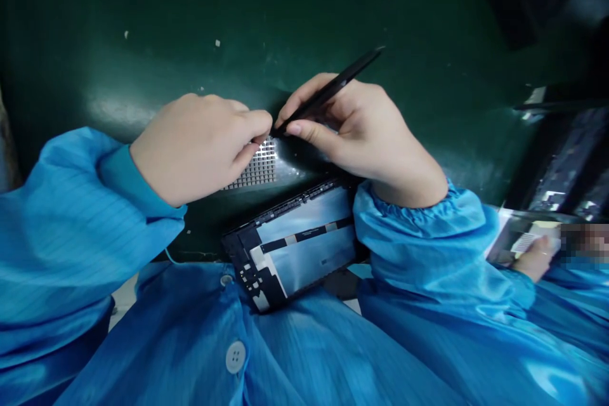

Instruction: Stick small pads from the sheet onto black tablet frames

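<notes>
My right hand (361, 133) is closed around black tweezers (333, 89), whose tip points down-left at a sheet of small grey squares (259, 168) on the green mat. My left hand (200, 143) rests on the left part of that sheet with its fingers pinched together at the sheet's upper edge, right beside the tweezers' tip. What the left fingertips pinch is too small to make out. Near my body, an opened dark device frame (295, 241) with shiny panels lies tilted at the table edge, under my right wrist.
The green mat (190, 32) covers the table. To the right, a co-worker's hand (537, 257) in a blue sleeve rests by a tray. Dark trays (566, 165) stand at the right edge and dark objects at the top right. My blue coat fills the bottom.
</notes>
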The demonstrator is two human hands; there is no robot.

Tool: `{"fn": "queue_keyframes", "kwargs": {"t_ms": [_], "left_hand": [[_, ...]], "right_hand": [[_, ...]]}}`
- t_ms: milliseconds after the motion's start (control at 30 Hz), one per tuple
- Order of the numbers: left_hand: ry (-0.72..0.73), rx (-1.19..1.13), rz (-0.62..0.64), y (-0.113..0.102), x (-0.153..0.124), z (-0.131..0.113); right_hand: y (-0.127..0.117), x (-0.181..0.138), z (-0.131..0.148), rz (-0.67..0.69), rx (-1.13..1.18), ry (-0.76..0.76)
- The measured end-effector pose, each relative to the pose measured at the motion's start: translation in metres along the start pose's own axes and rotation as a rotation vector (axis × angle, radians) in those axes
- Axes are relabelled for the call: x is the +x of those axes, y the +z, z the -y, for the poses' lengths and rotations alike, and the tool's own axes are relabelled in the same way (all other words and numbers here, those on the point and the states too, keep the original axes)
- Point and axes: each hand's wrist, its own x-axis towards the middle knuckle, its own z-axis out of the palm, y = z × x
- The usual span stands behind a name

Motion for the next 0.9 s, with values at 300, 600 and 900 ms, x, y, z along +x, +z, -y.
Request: {"fn": "queue_keyframes", "kwargs": {"t_ms": [300, 600, 900], "left_hand": [[-0.006, -0.081, -0.007, -0.006, -0.003, -0.005], [-0.016, -0.117, 0.002, 0.002, 0.0, 0.001], [0.022, -0.166, -0.045, 0.002, -0.001, 0.003]], "right_hand": [[0.099, -0.105, 0.059, -0.64, 0.311, 0.172], [0.149, -0.116, 0.046, -0.701, 0.153, -0.006], [0.084, -0.09, 0.06, -0.492, -0.05, 0.04]]}}
